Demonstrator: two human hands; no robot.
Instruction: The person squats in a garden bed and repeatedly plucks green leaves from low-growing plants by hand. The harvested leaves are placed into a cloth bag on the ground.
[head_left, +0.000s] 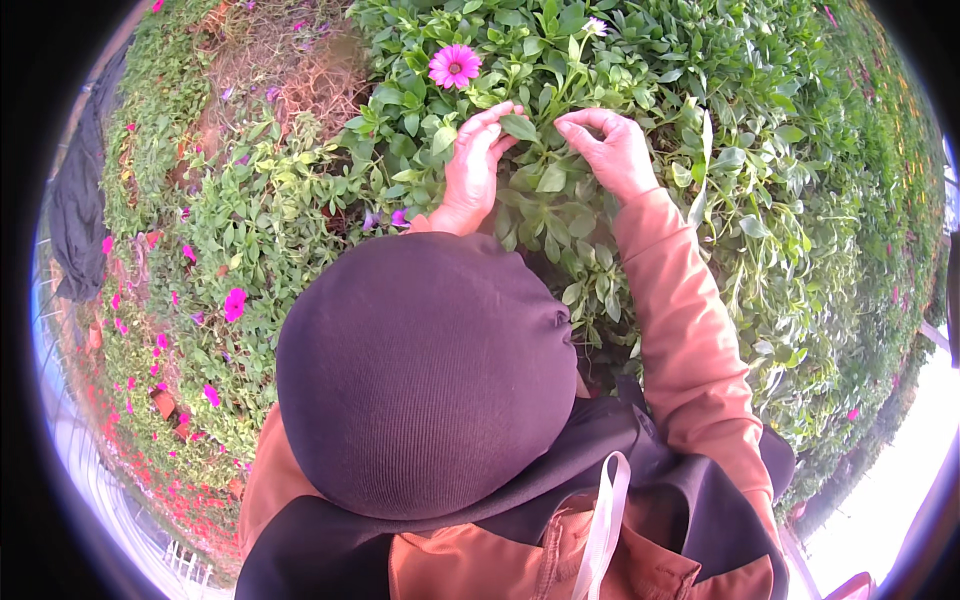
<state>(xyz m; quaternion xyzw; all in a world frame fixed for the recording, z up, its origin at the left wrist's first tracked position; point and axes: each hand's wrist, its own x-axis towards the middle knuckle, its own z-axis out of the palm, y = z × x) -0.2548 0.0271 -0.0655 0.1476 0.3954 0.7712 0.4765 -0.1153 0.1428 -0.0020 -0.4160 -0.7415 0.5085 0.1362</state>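
Note:
My left hand (471, 171) is half curled among the green leaves of a flowering plant. One broad leaf (520, 128) overlaps its fingertips; whether the fingers grip it is unclear. To the right, my right hand (611, 148) has thumb and forefinger brought together beside a leafy stem (553, 101). Anything thin between those fingertips is too small to make out. Past the hands, a pink daisy-like flower (454, 67) is in full bloom, and a paler flower (595, 28) tops a stem. Dark fabric over a head (427, 375) covers the middle of the view.
Dense foliage (795, 187) spreads to the right. Magenta petunia-like flowers (235, 304) dot the plants on the left, near a patch of dry brown stems (300, 90). Several small terracotta-coloured pots (163, 403) show at lower left. Black cloth (79, 187) hangs at the left rim.

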